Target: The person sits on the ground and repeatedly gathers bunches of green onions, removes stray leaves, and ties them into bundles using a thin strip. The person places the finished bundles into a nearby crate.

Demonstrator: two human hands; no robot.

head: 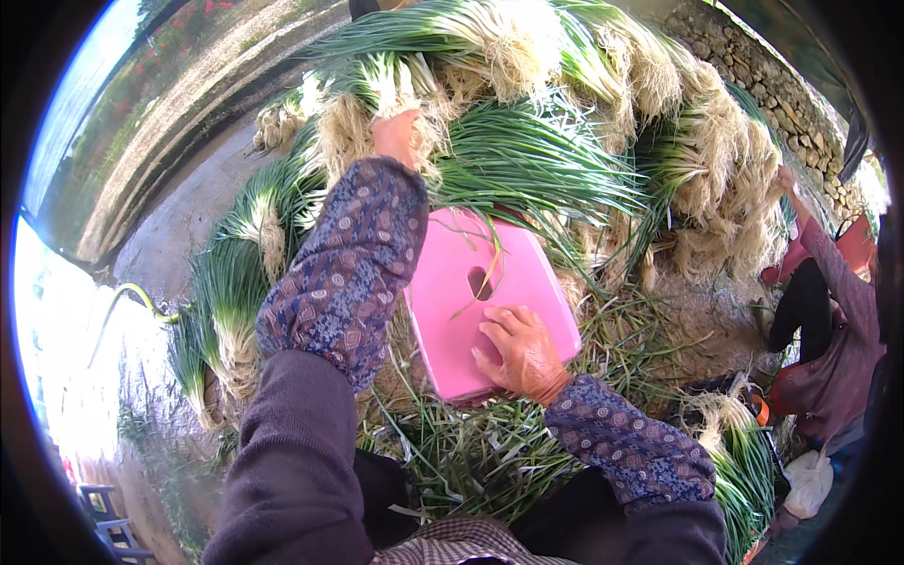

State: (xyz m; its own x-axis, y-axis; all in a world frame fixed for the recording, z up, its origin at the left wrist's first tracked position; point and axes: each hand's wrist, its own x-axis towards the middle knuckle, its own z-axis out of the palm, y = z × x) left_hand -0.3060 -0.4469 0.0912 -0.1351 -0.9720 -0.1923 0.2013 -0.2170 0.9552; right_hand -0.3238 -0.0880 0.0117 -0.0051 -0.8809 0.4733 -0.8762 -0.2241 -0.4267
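My left hand [397, 138] reaches forward and is closed around the white root end of a bunch of green onions [385, 78]; its fingertips are partly hidden among the pale roots. My right hand [522, 357] rests on the top of a pink plastic stool [452, 339], holding nothing, its fingers bent and somewhat apart. A few loose green and yellowed leaves [494, 258] lie across the stool near its oval hole. Just beyond the stool, long green onion leaves [530, 159] spread out to the right and overlap its far edge.
Piled green onions with long roots [720, 169] curve around the far side. More bunches [236, 318] lie at left on wet ground. Leaf trimmings [487, 452] litter the floor by my legs. Another person [833, 332] sits at right, one hand at the pile. Onion bunches [741, 459] stand nearer.
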